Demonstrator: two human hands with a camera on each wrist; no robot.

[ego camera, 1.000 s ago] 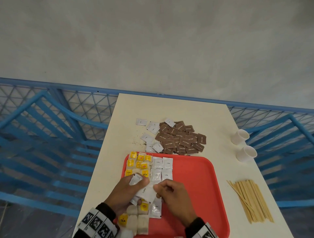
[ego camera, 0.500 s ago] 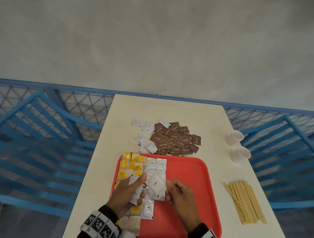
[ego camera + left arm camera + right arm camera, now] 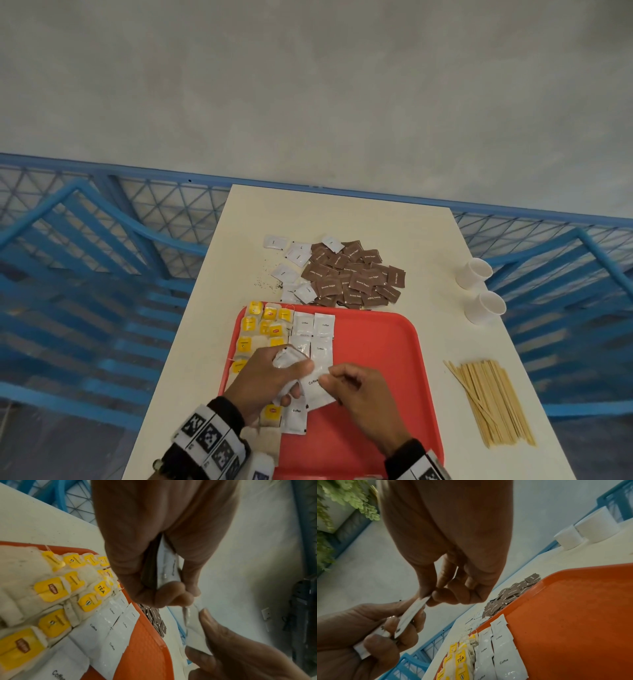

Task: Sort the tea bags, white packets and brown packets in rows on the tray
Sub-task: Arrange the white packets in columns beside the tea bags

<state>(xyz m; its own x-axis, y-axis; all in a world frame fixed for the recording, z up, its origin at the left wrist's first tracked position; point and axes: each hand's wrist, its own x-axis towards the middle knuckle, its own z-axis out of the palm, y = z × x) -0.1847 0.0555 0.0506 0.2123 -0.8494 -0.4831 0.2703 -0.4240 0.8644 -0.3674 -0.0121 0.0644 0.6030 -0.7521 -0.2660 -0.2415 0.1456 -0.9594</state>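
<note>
White packets passing between hands over the red tray (image 3: 376, 346)

Left hand (image 3: 263, 383) grips a crinkled stack of glossy white packets (image 3: 287, 359); right hand (image 3: 359, 394) pinches one flat "Coffee" packet (image 3: 317, 387) above the rows.

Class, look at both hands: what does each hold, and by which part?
The left hand grips a small stack of white coffee packets across their middle. The right hand pinches one edge of a single white coffee packet.
</note>
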